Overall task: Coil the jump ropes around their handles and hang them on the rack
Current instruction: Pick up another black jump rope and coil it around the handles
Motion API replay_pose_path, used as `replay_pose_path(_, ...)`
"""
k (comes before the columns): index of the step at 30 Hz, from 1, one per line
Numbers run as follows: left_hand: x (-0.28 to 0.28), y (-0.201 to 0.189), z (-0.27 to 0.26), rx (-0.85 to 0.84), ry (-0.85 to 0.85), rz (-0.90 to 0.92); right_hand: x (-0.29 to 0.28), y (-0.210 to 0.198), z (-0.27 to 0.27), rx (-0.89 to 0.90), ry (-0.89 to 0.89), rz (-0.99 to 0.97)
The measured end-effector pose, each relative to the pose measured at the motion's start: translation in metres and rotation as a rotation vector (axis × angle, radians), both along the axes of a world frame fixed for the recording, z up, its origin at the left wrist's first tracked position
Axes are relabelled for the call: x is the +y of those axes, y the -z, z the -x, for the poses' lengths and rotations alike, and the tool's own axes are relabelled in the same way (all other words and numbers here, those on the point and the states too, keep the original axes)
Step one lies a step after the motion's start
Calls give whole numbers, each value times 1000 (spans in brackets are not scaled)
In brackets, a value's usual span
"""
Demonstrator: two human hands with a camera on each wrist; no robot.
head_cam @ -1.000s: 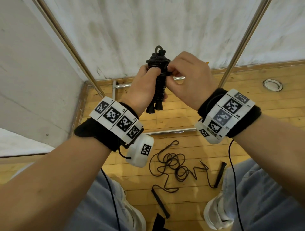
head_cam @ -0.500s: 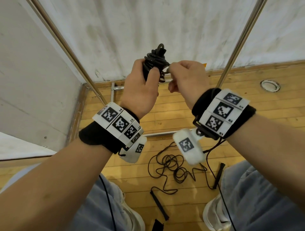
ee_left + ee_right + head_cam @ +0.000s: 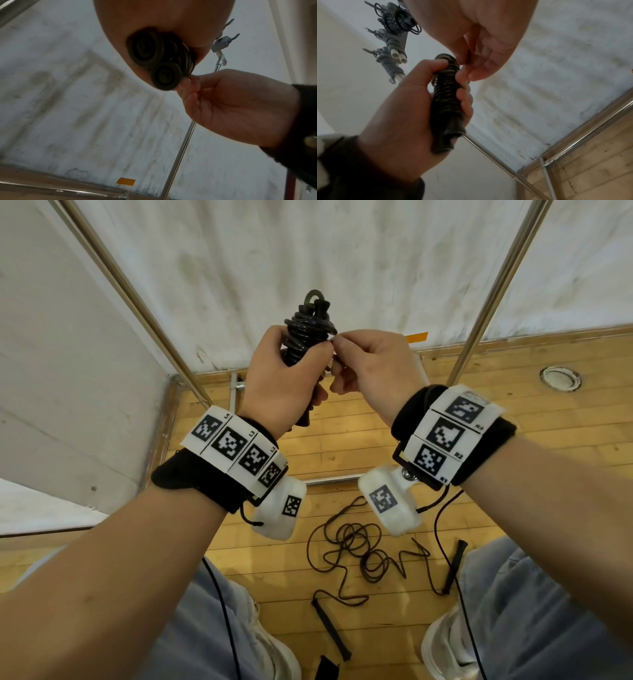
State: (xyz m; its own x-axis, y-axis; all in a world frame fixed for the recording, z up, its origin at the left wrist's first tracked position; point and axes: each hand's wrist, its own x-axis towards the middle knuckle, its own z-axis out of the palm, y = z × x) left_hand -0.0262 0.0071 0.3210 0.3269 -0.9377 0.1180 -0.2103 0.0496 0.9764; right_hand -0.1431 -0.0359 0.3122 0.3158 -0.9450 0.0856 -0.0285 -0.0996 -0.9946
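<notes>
One black jump rope (image 3: 308, 337), wound in tight coils round its two handles, is held upright in the middle of the scene in front of the white wall (image 3: 342, 251). The left hand (image 3: 281, 385) is wrapped round the lower part of the bundle, fingers and thumb curled about the coils; in the left wrist view the two round handle ends (image 3: 165, 77) are seen side by side under the palm. The right hand (image 3: 371, 371) is just to the right of the bundle, and a strand of the rope is pinched between its thumb and forefinger at the upper coils, the other fingers curled loosely. A second black jump rope (image 3: 356, 553) lies uncoiled on the wooden floor (image 3: 342, 446) near the person's feet, its cord in a loose tangle and its two handles apart, one to the near left (image 3: 330, 630) and one to the right (image 3: 454, 566). Two slanting metal poles (image 3: 137, 299) of the rack are seen, one to the left and one to the right of the hands. In the right wrist view three coiled ropes (image 3: 393, 23) are seen hanging on hooks at the upper left, one dark and two grey with white handle ends. A small orange tag (image 3: 416, 338) is stuck low on the far wall.
</notes>
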Motion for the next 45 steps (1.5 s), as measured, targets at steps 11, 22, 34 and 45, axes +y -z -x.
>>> replay_pose_path(11,-4,-10,-7,128,68,41,-16,-1,13,-106,13,-161)
replay_pose_path(22,-6,4,-13,21,89,-17,4,-6,8,33,27,21)
replay_pose_path(34,-3,-4,-9,-43,-67,17,-12,-7,23,55,43,10)
replay_pose_path(45,1,-25,-1,-99,81,-17,6,-47,22,88,35,266)
